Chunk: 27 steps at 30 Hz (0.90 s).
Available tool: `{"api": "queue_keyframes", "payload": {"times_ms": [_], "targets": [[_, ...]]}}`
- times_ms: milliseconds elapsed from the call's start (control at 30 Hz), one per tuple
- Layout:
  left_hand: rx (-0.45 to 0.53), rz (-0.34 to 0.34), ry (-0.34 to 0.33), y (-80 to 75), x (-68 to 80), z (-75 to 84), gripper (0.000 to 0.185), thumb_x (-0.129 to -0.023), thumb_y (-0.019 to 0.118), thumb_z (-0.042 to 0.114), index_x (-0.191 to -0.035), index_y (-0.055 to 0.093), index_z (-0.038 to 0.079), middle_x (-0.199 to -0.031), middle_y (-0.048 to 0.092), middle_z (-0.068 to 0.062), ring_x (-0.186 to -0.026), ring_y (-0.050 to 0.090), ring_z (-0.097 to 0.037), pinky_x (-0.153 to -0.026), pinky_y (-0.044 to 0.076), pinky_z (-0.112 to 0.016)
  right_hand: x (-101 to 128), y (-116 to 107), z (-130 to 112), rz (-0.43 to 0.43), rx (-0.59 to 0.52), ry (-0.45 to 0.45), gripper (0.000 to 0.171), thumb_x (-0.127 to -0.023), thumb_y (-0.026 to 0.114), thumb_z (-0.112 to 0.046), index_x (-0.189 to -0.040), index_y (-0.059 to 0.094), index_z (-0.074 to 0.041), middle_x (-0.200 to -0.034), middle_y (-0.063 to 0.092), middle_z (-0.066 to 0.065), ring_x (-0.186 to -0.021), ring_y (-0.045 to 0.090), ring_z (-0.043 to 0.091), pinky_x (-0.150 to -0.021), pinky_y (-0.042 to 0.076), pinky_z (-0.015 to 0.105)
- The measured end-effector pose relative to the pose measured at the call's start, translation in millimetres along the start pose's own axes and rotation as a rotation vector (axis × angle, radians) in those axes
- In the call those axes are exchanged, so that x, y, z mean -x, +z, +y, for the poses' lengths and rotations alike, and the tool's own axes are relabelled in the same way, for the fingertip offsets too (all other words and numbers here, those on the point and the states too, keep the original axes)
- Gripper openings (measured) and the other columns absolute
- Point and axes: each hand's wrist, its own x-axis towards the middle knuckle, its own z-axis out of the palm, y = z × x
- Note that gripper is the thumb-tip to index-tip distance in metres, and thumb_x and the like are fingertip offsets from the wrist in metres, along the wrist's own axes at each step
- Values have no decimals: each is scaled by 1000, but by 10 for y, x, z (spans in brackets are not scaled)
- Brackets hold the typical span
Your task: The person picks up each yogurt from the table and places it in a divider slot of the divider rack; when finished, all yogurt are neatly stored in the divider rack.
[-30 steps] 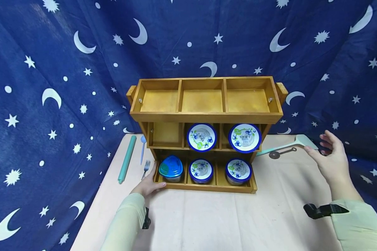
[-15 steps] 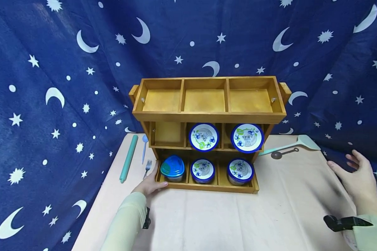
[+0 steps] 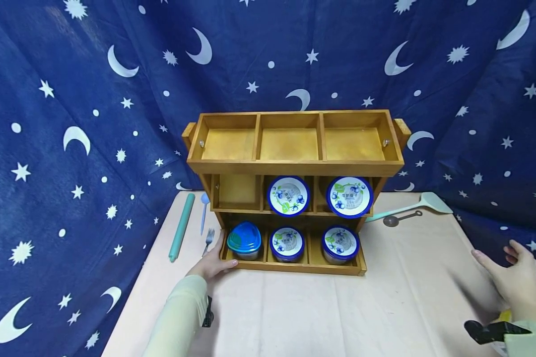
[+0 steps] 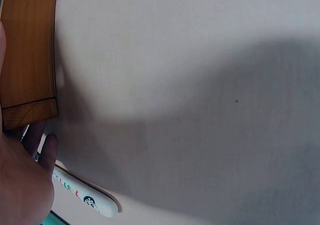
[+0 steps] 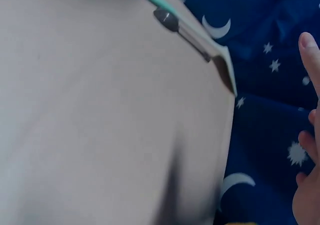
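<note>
The left hand rests relaxed fingers on the front left corner of the three-tier wooden rack mid-surface, holding four round blue-rimmed tubs and one blue-lidded container, while the right hand hovers spread at the surface's right edge.

A teal rod, a blue spoon and a fork lie at nine o'clock on the tabletop; a teal spatula and a measuring spoon lie at two o'clock.

Head: high, facing forward-down — whole wooden rack, table.
Left wrist: close — rack corner.
Right wrist: close, table edge.
</note>
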Motion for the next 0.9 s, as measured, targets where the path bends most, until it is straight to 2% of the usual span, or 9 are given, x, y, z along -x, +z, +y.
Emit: {"api": "queue_keyframes", "payload": {"times_ms": [133,233,300,467,667,767,867,900], "targets": [[-2,2,-2,10,5,11,109,-76,73,49,-152,-3,27,-154,15,-17,-137,19,-41,-108,15,-58,5,19,129,-62,117,60,103,-85,59,-55,-146,3,7,-147,12,34,-132,17,51,-101,17,66],[-18,7,-3,14,12,16,109,-76,72,50,-152,-3,26,-154,17,-19,-137,19,-42,-107,16,-58,0,23,230,-125,187,41,105,-85,56,-57,-144,2,10,-143,13,38,-129,17,56,-100,17,68],[-26,4,-13,14,16,20,109,-76,72,50,-152,-4,26,-154,16,-18,-137,18,-42,-107,15,-58,-3,28,308,-166,202,22,106,-85,56,-57,-143,1,12,-140,13,41,-126,17,58,-98,20,67],[-38,1,2,11,13,32,109,-77,71,51,-152,-4,26,-154,14,-17,-137,20,-42,-107,17,-58,-25,62,521,-254,177,49,110,-84,56,-59,-142,-4,11,-140,8,42,-123,18,61,-93,25,69],[-24,-11,4,11,14,21,110,-77,72,50,-151,-5,26,-154,14,-18,-136,22,-41,-108,16,-57,-10,76,699,-308,232,35,112,-84,56,-61,-141,-5,14,-136,11,45,-111,28,63,-82,39,66],[-28,-14,0,6,19,15,111,-76,72,51,-151,-5,25,-154,15,-19,-136,24,-41,-108,16,-56,19,86,718,-313,294,57,114,-81,57,-64,-140,0,15,-134,14,46,-113,27,63,-86,35,68],[-16,-16,0,0,20,21,110,-77,72,49,-152,-5,25,-154,14,-18,-136,23,-40,-109,15,-56,44,89,715,-323,352,73,116,-78,58,-68,-141,4,13,-134,15,46,-117,22,63,-93,22,71],[-10,-19,2,-1,19,27,110,-77,72,49,-152,-5,24,-154,13,-18,-136,23,-41,-108,15,-56,52,84,720,-328,380,60,115,-78,57,-68,-141,6,13,-133,18,47,-116,23,64,-93,22,72]]}}
